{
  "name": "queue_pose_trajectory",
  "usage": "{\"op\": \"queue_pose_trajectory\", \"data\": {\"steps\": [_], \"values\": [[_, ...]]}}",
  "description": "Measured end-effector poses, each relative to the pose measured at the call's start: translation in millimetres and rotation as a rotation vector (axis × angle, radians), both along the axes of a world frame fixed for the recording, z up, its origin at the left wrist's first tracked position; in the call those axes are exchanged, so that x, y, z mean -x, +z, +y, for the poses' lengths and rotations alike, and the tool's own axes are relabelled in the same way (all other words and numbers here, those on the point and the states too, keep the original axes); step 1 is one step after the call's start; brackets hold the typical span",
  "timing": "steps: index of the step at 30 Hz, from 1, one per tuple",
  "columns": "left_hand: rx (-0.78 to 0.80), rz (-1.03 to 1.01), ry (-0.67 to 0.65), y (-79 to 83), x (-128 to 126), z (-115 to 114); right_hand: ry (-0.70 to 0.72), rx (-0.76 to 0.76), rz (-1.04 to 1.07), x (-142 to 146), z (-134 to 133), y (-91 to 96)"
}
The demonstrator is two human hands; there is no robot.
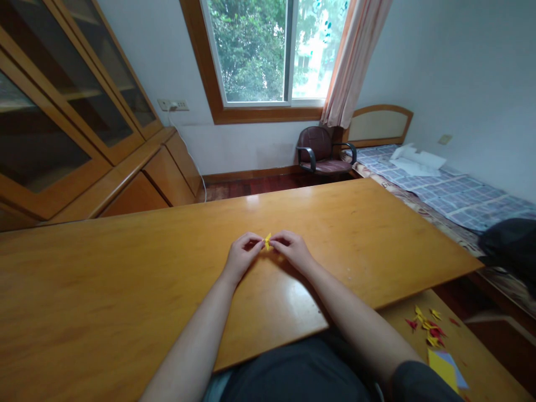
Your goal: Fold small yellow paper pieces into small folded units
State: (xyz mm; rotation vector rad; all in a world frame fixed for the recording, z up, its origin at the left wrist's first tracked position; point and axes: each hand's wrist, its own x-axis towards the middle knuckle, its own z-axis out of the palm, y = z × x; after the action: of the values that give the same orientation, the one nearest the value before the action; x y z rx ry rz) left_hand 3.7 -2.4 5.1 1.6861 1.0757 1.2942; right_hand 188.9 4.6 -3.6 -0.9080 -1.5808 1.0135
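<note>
Between my two hands, just above the wooden table (138, 279), is a small yellow folded-paper crane (268, 241). My left hand (245, 254) pinches its left side between thumb and fingertips. On the other side, my right hand (291, 250) pinches its right end the same way. The fingertips hide part of the paper, so its finer folds cannot be made out.
A lower surface (402, 312) at the right bears several red and yellow folded-paper cranes (431, 326) and yellow paper sheets (441, 368). Beyond the table stand a chair (316, 148), a bed (460, 195) and a wooden cabinet (138, 192).
</note>
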Motion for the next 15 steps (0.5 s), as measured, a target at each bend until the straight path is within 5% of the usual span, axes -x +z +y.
{"op": "queue_pose_trajectory", "data": {"steps": [15], "values": [[0.059,0.004,0.041,-6.0,-1.0,2.6,-0.097,-0.149,-0.201,-0.7,1.1,-2.0]]}}
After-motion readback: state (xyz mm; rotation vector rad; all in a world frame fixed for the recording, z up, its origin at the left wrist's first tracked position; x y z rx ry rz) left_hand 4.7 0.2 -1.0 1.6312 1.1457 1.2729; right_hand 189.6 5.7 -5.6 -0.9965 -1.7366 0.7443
